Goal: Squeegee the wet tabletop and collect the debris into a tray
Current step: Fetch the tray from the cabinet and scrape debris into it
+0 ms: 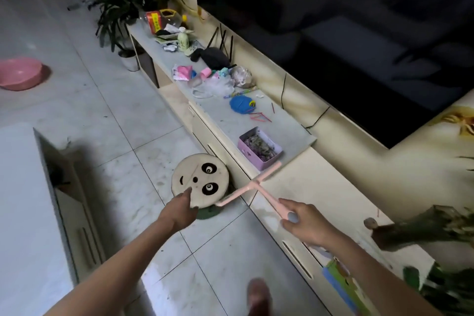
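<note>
My right hand (304, 223) grips the handle of a pink T-shaped squeegee (252, 186), whose blade hangs over the front edge of the cream cabinet top (320, 187). My left hand (180, 209) holds the near rim of a round panda-face stool (200, 181) standing on the floor against the cabinet. A purple tray (259, 149) filled with greyish debris sits on the grey tabletop (223, 115) just beyond the squeegee blade. A faint wet sheen shows on the cabinet top near my right hand.
Further along the grey tabletop lie a blue disc (240, 104), pink and red sticks, plastic bags, bottles and a black cloth. A dark screen (333, 20) fills the wall behind. A pink basin (20, 73) and a potted plant (120, 2) stand on the tiled floor. A white unit (25, 200) stands at left.
</note>
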